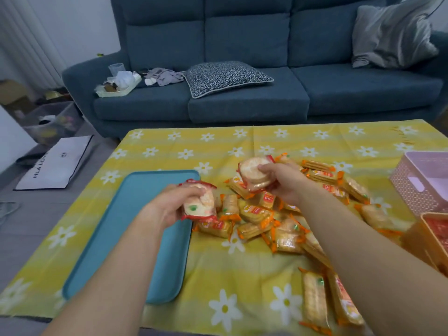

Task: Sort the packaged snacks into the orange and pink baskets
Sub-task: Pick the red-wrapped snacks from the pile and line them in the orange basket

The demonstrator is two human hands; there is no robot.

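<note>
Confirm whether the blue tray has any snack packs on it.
No, the blue tray lies bare; the orange-wrapped packs sit beside it on the tablecloth.

1. The pink basket (421, 183) runs off the right edge; only its left part shows.
2. Just below the pink basket, the orange basket (434, 236) is cut by the same edge and blurred, its red contents unreadable.
3. Left of the baskets, each hand's fingers cover part of its red-edged packet (254, 175); the print cannot be read.
4. Lower packets in the pile (278, 214) are buried under others.
5. The right forearm hides packets beside the orange basket.
</note>
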